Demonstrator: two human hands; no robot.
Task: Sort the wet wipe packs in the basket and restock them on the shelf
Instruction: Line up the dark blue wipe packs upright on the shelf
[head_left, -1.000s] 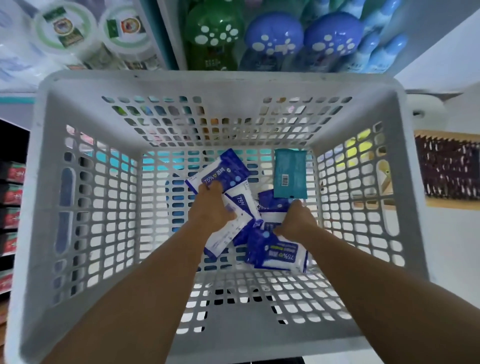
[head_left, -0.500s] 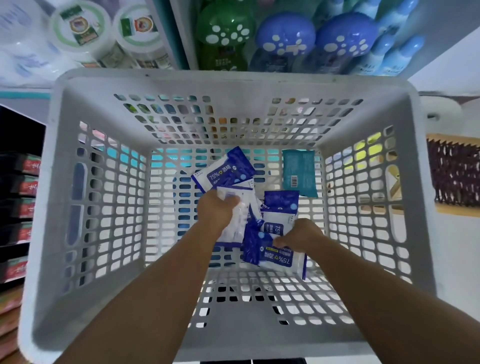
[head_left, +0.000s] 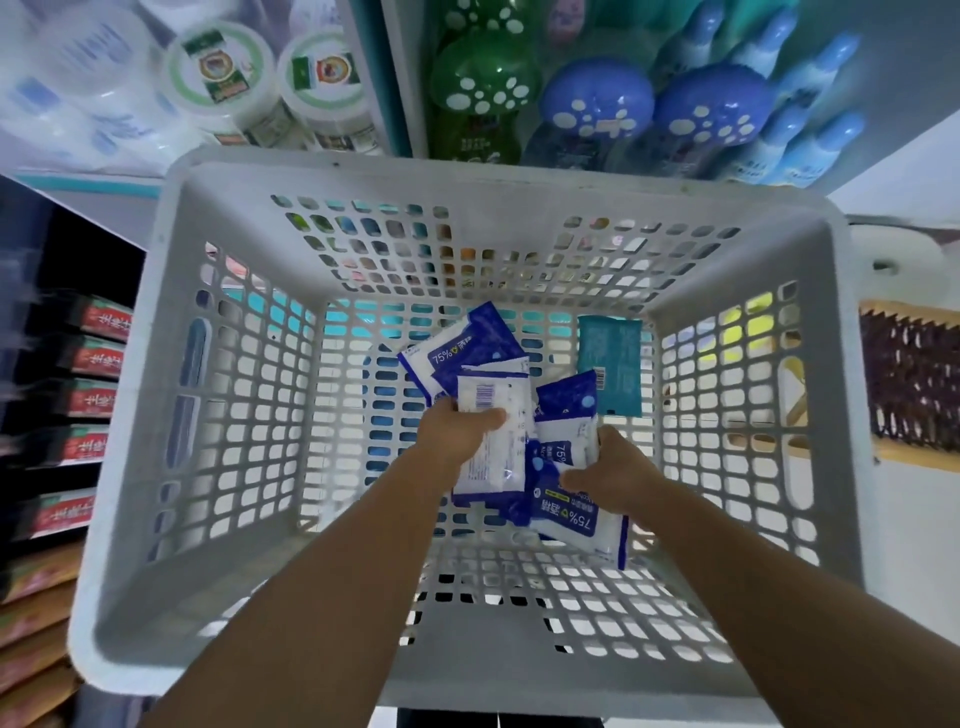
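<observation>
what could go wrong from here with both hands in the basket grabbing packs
1. The left hand pinches a white pack by one side only; it may slip.
2. The right hand grips overlapping blue packs; one could drop out.
3. The teal pack lies apart by the far wall and might get missed.

I saw cool, fairly dim light, brightest through the holes of the white perforated plastic basket (head_left: 831, 415). Left of it, the shelves smeared with motion blur; wide-angle distortion bowed its rim.
</observation>
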